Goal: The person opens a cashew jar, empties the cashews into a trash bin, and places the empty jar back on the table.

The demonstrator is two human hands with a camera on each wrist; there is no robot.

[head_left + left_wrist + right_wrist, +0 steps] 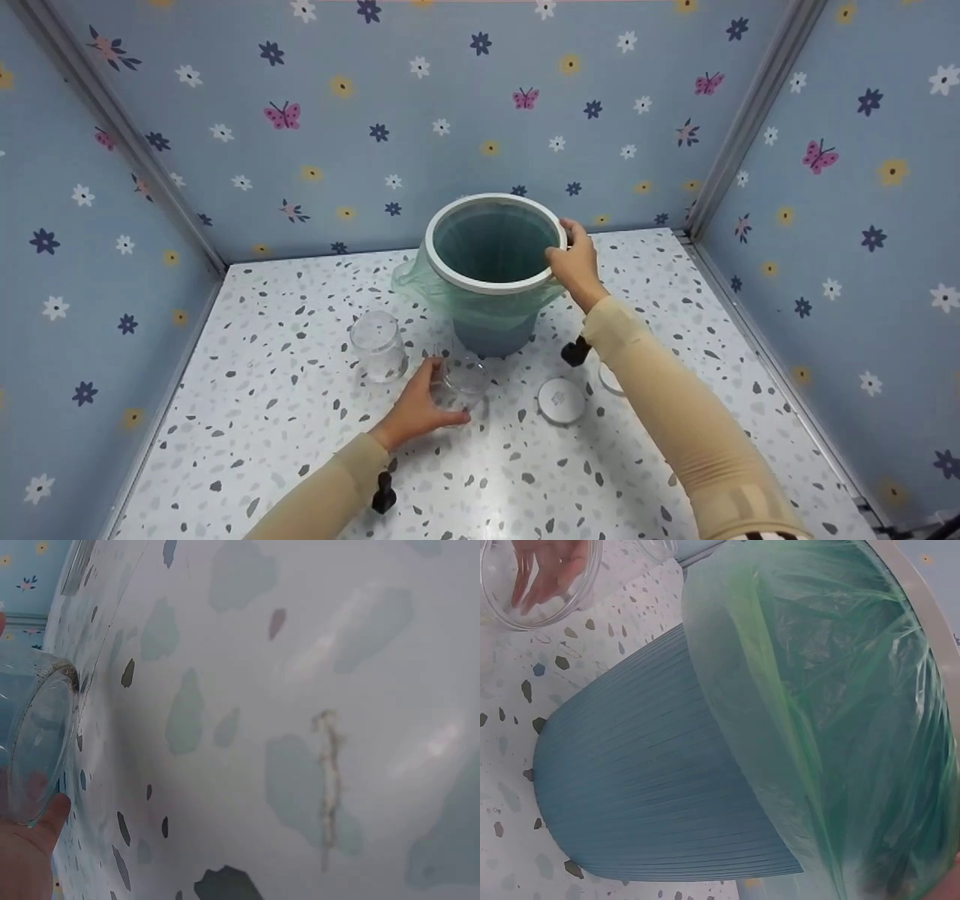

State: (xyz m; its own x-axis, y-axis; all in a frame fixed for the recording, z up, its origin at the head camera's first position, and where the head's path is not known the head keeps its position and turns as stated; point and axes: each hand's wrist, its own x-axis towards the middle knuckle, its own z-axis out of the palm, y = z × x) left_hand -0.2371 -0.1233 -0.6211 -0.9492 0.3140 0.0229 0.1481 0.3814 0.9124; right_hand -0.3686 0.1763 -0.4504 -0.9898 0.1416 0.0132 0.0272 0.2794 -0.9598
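My left hand [420, 405] is at a clear jar [463, 379], its thumb and fingers curved around the side. The left wrist view has the clear jar [37, 735] low over the tabletop at the left edge, thumb against it. A blue ribbed bin [491, 337] stands behind, lined with a thin green bag [480, 306] that hangs over its outside. Its white rim ring [495, 287] is gripped on the right side by my right hand [577, 262], thumb over the top. In the right wrist view only a sliver of that hand shows.
Another clear jar [379, 349] stands to the left of my left hand. Two white round lids lie right of the bin: one lid [561, 400] in full view, the other lid [611, 379] partly under my right forearm. Patterned blue walls [480, 112] enclose the speckled table [277, 360].
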